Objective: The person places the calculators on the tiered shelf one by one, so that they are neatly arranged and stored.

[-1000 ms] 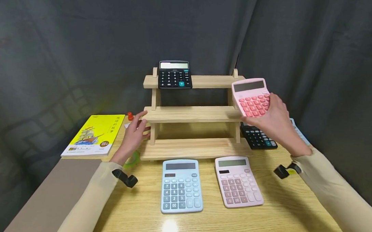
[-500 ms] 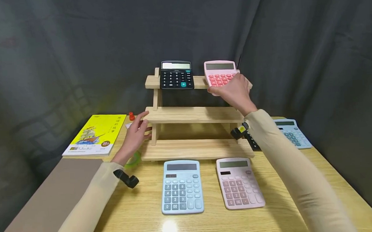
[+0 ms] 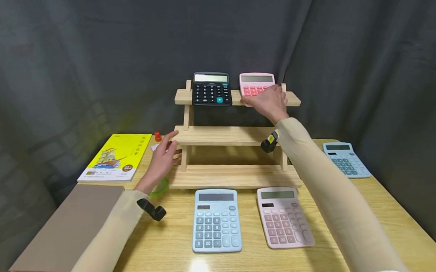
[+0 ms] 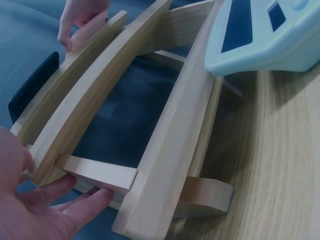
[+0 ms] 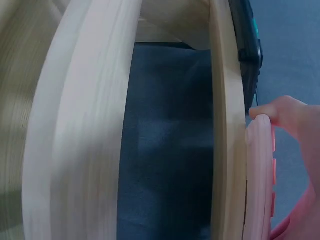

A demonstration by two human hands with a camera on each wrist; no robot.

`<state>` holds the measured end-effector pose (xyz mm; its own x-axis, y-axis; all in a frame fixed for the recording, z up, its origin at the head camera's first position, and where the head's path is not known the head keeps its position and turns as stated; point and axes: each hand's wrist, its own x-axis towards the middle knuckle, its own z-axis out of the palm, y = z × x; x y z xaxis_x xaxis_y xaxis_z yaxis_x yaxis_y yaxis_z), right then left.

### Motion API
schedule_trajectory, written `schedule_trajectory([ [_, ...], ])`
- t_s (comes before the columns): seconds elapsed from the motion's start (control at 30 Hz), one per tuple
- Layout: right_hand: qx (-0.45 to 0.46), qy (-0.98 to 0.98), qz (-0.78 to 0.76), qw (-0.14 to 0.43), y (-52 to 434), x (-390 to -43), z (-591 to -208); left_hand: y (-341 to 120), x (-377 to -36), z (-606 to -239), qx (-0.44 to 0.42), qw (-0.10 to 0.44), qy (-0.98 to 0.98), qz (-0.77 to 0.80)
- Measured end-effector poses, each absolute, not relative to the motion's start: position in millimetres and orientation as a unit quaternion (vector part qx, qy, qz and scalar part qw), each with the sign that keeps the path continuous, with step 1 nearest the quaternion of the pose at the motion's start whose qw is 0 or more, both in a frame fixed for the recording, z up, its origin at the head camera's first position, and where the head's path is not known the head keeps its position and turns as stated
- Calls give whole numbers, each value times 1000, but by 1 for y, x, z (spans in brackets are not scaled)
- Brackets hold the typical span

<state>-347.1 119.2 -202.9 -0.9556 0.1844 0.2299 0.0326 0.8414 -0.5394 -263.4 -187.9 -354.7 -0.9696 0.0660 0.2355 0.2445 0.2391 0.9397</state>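
On the top tier of a wooden stepped rack (image 3: pixel 225 135) stands a pink calculator (image 3: pixel 257 79), leaning back. My right hand (image 3: pixel 271 102) grips its lower part, covering the bottom keys. In the right wrist view, the thumb is at the near edge of the pink calculator (image 5: pixel 259 175), whose back lies along the shelf. A black calculator (image 3: pixel 212 88) leans on the same tier, to the left. My left hand (image 3: pixel 160 164) holds the left end of the middle tier; in the left wrist view, its fingers (image 4: pixel 90 207) reach under the shelf against the side support.
On the table before the rack lie a light blue calculator (image 3: pixel 216 220) and a pale pink calculator (image 3: pixel 285 217). Another light blue calculator (image 3: pixel 346 159) lies at right. At left are a yellow book (image 3: pixel 117 155), a brown board (image 3: pixel 70 229), green tape (image 3: pixel 160 188) and a red cap (image 3: pixel 158 136).
My right hand has carried the pink calculator from the rack's right side up and left onto the top tier beside the black one. The left hand stays at the rack's left end.
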Motion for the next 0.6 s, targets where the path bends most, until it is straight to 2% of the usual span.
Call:
schedule_trajectory([
  [0.47,-50,-956,264,115,120,-346,-203,-191,-264,-355,-97,73,-782,-611],
  [0.6,-43,-956,261,129,124,-340,-201,-190,-265,-356,-100,73,-783,-609],
])
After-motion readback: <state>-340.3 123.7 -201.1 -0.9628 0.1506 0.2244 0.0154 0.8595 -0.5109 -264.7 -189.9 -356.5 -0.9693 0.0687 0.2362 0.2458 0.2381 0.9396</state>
